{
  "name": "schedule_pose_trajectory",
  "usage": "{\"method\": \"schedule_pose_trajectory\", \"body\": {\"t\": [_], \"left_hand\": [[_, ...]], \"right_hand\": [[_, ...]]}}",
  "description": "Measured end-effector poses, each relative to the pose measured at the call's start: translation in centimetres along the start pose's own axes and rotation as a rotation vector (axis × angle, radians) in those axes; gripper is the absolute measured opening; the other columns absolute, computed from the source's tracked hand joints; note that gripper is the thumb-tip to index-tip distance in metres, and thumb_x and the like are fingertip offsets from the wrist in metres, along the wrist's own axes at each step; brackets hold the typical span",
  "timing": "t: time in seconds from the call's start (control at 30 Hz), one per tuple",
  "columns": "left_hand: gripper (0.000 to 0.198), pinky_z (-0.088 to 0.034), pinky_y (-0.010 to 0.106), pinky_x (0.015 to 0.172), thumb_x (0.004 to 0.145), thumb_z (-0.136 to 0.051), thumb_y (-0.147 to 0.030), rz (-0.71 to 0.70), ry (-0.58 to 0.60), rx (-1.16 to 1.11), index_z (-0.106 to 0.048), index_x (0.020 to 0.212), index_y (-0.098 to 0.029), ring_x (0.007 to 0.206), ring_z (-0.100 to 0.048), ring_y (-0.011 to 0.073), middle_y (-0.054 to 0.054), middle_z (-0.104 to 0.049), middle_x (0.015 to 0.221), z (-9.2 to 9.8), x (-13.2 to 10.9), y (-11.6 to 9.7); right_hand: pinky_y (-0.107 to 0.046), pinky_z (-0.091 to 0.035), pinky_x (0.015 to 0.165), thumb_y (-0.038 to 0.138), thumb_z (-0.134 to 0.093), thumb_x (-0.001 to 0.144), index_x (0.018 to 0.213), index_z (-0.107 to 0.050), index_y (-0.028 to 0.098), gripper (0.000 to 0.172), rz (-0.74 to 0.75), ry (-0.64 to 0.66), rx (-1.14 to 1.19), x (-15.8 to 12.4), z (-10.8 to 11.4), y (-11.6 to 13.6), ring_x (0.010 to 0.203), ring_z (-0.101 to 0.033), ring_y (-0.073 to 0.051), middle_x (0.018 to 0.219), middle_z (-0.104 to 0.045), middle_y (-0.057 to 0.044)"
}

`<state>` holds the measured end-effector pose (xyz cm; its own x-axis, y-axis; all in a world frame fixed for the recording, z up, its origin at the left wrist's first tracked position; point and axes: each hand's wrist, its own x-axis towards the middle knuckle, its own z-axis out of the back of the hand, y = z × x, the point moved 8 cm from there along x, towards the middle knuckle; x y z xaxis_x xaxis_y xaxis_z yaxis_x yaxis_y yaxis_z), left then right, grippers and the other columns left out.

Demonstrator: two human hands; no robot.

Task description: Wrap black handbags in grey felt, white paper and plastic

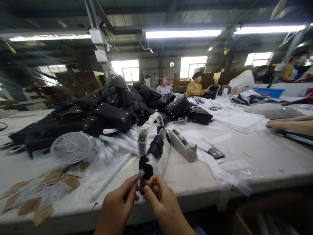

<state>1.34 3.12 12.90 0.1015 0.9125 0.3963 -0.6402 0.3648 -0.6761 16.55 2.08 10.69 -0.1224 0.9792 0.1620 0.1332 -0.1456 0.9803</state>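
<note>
Black handbag (156,147) sits near the front edge of the desk (188,182), directly ahead of the person, its arched handle (146,129) standing up.

Done, as far as visible: the handle is covered in whitish wrap along most of its arch, with a gold-edged black fitting (142,135) showing on its near leg. White wrapping (166,156) also lies along the right side of the bag.

Left over, by judgement: the near end, where black material is bare and both hands are at work. Work on this bag looks well advanced but unfinished there.

Left hand (121,200): thumb and forefinger pinch at the near end, a small translucent scrap at their tips; whether it is film or tape cannot be told. Right hand (165,200): fingers curled, thumb closing against them on the same black end; exact grip partly hidden.

Just right of the bag: tape dispenser (183,145); beyond it, a phone (216,151). Left: loose white rods (119,143), a round fan (70,148), and brown tags (29,205) in a loose heap.

Behind: a large pile of black bags (112,116), no white wrap seen on the nearest ones. Far right: a co-worker's hand (275,124) beside stacked white sheets (241,120).
</note>
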Motion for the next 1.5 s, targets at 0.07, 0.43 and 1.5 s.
{"method": "schedule_pose_trajectory", "body": {"t": [0.07,0.43,1.5], "left_hand": [[0.029,-0.053,0.013,0.055,0.094,-0.052,-0.037,-0.088,-0.015,0.069,-0.064,0.12,-0.031,0.056,-0.07,0.0101,-0.007,-0.075,0.071,-0.1,-0.2,-0.5],[0.038,-0.056,0.014,0.073,0.099,-0.046,-0.024,-0.453,-0.222,0.403,-0.054,0.136,-0.017,0.084,-0.075,0.0149,0.008,-0.074,0.112,-1.8,-3.2,-1.9],[0.058,-0.054,0.012,0.079,0.097,-0.051,-0.027,-0.322,-0.153,0.159,-0.03,0.151,-0.031,0.094,-0.073,0.0132,0.003,-0.068,0.125,-1.9,-3.0,0.8]], "right_hand": [[-0.027,-0.049,0.076,0.047,-0.058,0.093,0.094,-0.046,0.021,0.028,-0.025,0.049,0.103,0.4,-0.9,-0.4,0.082,-0.064,-0.017,0.088,-0.068,-0.003],[-0.032,-0.047,0.091,0.052,-0.077,0.077,0.089,-0.044,0.024,0.045,-0.098,-0.114,0.537,1.7,-3.6,-4.6,0.106,-0.065,-0.022,0.113,-0.071,-0.01],[-0.03,-0.055,0.075,0.061,-0.067,0.08,0.098,-0.056,0.025,0.042,-0.004,-0.022,-0.012,1.3,-1.6,-3.3,0.08,-0.072,-0.024,0.082,-0.074,-0.006]]}}
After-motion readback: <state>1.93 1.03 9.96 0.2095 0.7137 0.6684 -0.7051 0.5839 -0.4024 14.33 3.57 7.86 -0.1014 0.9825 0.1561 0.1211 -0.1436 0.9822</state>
